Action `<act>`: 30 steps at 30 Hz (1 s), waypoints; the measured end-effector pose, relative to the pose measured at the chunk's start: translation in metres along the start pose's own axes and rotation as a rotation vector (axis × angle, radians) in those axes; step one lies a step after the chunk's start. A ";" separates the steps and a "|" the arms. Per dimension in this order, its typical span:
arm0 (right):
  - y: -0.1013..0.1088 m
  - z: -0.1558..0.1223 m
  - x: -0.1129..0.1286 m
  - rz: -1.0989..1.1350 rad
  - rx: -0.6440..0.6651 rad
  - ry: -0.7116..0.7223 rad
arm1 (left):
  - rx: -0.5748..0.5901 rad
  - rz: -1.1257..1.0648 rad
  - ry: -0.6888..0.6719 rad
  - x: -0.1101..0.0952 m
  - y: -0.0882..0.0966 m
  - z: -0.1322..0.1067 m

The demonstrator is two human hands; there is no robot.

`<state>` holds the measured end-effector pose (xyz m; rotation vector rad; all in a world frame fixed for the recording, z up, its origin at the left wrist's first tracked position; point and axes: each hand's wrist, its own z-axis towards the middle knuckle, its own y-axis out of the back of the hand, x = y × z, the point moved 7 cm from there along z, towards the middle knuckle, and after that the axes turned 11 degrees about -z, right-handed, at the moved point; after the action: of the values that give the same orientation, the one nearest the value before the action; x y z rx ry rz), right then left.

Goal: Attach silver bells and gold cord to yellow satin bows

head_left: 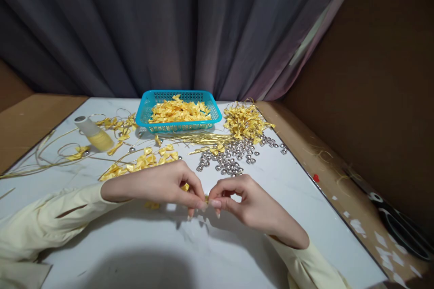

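My left hand [166, 186] and my right hand [244, 203] meet over the white table [169, 253], fingertips pinched together on a small yellow ribbon bow [206, 198] that is mostly hidden between them. A bit of yellow ribbon [185, 187] shows under my left fingers. A row of yellow bows [142, 162] lies just beyond my left hand. A heap of small silver bells [230, 156] sits just beyond my right hand.
A blue basket [145, 110] full of yellow bows stands at the back centre. Gold cord bundle [246, 122] lies right of it. A yellow thread spool [93, 134] and loose cords lie at the left. Scissors [400, 226] rest on the brown ledge at right.
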<state>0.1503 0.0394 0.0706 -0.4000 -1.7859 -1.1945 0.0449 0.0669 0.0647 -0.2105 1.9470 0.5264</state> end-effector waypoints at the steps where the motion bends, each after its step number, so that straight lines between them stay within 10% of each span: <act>1: 0.000 0.000 0.000 0.001 -0.001 -0.001 | 0.001 -0.006 0.006 0.000 0.000 0.000; 30: -0.002 -0.002 0.000 -0.133 -0.029 0.044 | -0.040 0.056 -0.155 -0.003 0.005 0.002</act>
<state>0.1497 0.0364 0.0696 -0.2728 -1.7819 -1.3130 0.0464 0.0718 0.0676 -0.1364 1.7974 0.6012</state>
